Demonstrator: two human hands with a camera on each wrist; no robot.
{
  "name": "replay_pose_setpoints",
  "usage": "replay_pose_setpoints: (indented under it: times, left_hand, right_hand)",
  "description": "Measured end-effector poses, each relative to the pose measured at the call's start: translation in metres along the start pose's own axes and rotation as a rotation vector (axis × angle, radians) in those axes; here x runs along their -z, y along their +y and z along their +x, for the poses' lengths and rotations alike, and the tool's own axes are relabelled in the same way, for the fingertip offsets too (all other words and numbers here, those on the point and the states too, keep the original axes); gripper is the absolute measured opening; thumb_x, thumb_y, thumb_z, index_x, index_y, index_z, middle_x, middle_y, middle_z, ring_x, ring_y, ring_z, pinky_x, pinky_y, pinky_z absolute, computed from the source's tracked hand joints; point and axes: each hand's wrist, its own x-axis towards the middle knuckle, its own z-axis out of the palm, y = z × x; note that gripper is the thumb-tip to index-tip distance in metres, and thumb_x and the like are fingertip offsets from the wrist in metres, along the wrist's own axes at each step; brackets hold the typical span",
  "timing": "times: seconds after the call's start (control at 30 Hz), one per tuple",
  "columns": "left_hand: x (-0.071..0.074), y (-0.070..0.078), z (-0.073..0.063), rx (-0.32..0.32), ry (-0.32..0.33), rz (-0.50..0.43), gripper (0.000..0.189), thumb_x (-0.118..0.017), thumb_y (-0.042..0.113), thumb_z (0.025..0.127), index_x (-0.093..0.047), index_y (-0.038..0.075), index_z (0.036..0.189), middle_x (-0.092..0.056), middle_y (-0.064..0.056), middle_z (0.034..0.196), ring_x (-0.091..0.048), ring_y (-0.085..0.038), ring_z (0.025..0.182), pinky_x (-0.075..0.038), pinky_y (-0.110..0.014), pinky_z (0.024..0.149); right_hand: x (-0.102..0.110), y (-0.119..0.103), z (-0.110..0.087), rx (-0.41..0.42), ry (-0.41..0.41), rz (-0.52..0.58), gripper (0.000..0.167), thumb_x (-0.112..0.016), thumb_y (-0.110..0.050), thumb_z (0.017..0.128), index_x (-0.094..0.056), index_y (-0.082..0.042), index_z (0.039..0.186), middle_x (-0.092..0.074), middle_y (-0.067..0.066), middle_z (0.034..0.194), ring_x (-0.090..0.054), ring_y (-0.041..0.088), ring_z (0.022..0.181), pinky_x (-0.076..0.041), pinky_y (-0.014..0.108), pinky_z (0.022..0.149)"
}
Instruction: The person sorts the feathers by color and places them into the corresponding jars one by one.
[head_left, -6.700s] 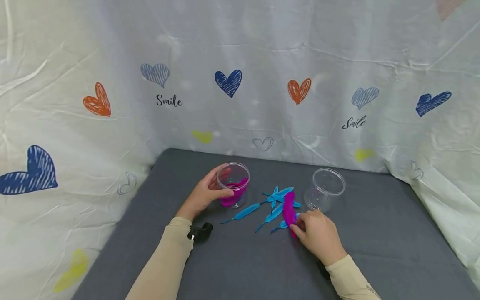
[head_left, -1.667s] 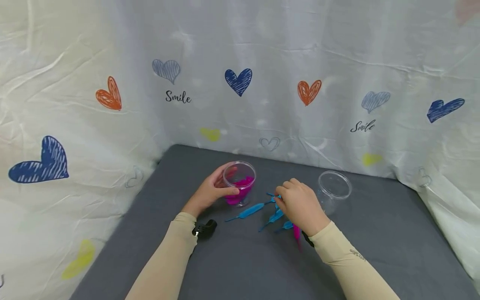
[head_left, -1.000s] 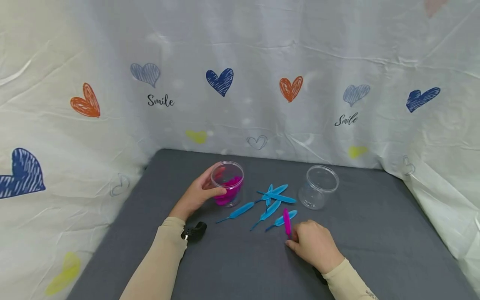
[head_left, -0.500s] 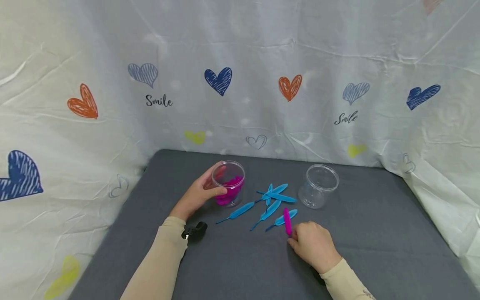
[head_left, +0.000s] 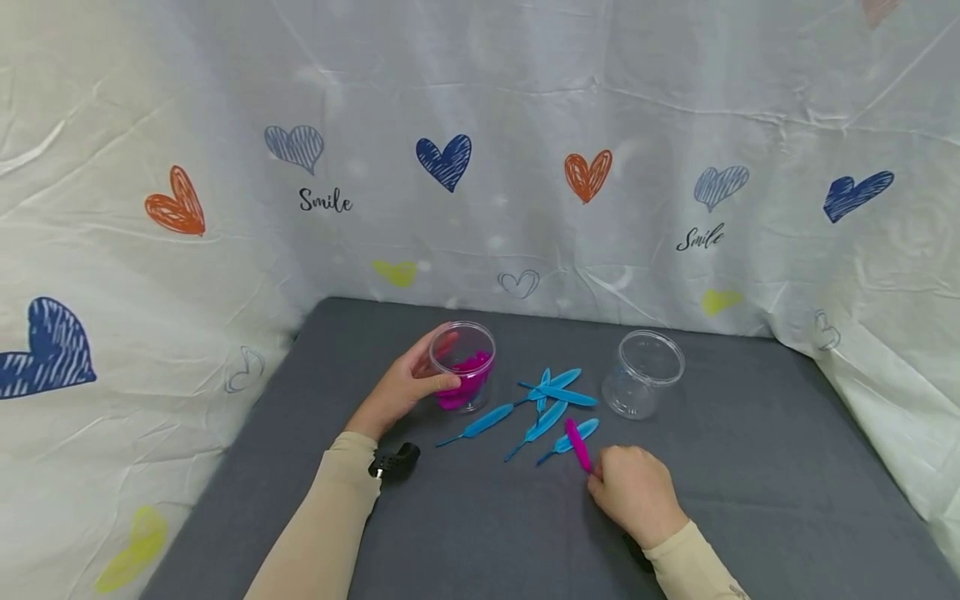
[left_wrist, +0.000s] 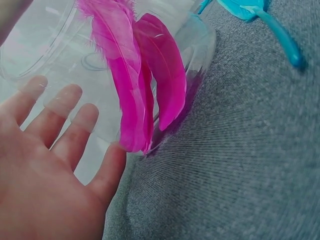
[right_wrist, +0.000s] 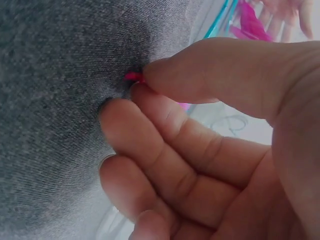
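My left hand point(head_left: 405, 385) holds a clear plastic cup point(head_left: 462, 337) upright on the table, thumb in front and fingers behind. Inside the cup lie several magenta feathers point(left_wrist: 127, 75). My right hand point(head_left: 636, 493) pinches the quill tip point(right_wrist: 134, 76) of another magenta feather point(head_left: 577, 444) between thumb and index finger. This feather lies across a light blue feather point(head_left: 576, 437). Several more blue feathers point(head_left: 487, 421) are spread between the cup and my right hand, some of them crossing each other.
A second clear cup point(head_left: 642, 379) stands to the right of the feathers, with none visible inside. Dark grey cloth point(head_left: 465, 533) covers the table. Behind it hangs a white curtain point(head_left: 517, 100) printed with hearts.
Earlier, my right hand held a magenta feather over the blue ones, then reached across them. It has since drawn back to pinch the magenta feather's quill. The left hand stays on the cup.
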Motion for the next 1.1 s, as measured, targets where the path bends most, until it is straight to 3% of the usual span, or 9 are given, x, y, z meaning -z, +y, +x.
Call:
replay_pose_setpoints:
  times: [0.37,0.6,0.7,0.87,1.1]
  left_hand:
    - [0.002,-0.005,-0.004,0.01,0.011,0.006,0.082,-0.084,0.031,0.097,-0.04,0.042,0.165,-0.046,0.007,0.171,-0.037,-0.026,0.164,-0.031,-0.058,0.132]
    - [0.004,-0.003,-0.005,0.01,0.018,-0.008,0.081,-0.084,0.029,0.097,-0.041,0.043,0.164,-0.046,0.008,0.17,-0.038,-0.023,0.163,-0.032,-0.056,0.133]
    - [0.004,-0.003,-0.005,0.009,0.018,-0.009,0.082,-0.084,0.03,0.096,-0.041,0.043,0.164,-0.046,0.008,0.171,-0.039,-0.023,0.163,-0.032,-0.056,0.132]
    - [0.004,-0.003,-0.003,0.01,0.014,-0.017,0.082,-0.084,0.03,0.097,-0.04,0.042,0.165,-0.045,0.007,0.171,-0.038,-0.025,0.163,-0.032,-0.057,0.132]
    - [0.002,-0.005,0.001,0.007,0.004,-0.029,0.082,-0.085,0.03,0.096,-0.041,0.044,0.164,-0.045,0.004,0.172,-0.039,-0.028,0.163,-0.033,-0.058,0.131]
  right_hand:
    - [-0.004,0.0,-0.006,0.001,0.037,0.003,0.037,-0.082,-0.009,0.08,-0.057,-0.021,0.055,-0.052,-0.006,0.053,-0.047,0.015,0.051,-0.039,0.034,0.044]
    - [0.002,0.003,-0.004,0.023,0.098,-0.006,0.042,-0.075,-0.003,0.076,-0.044,-0.022,0.053,-0.031,-0.01,0.052,-0.031,0.012,0.05,-0.023,0.029,0.045]
    - [0.005,0.005,-0.003,0.023,0.11,0.009,0.04,-0.073,-0.002,0.075,-0.044,-0.021,0.056,-0.03,-0.009,0.053,-0.03,0.011,0.05,-0.021,0.028,0.046]
    - [0.011,0.007,0.0,0.037,0.121,0.026,0.033,-0.075,-0.003,0.074,-0.05,-0.02,0.06,-0.042,-0.007,0.054,-0.039,0.012,0.048,-0.029,0.028,0.044]
    - [0.019,0.007,0.011,0.124,0.207,0.078,0.03,-0.072,0.003,0.073,-0.052,-0.018,0.063,-0.041,-0.007,0.056,-0.039,0.01,0.054,-0.035,0.026,0.05]
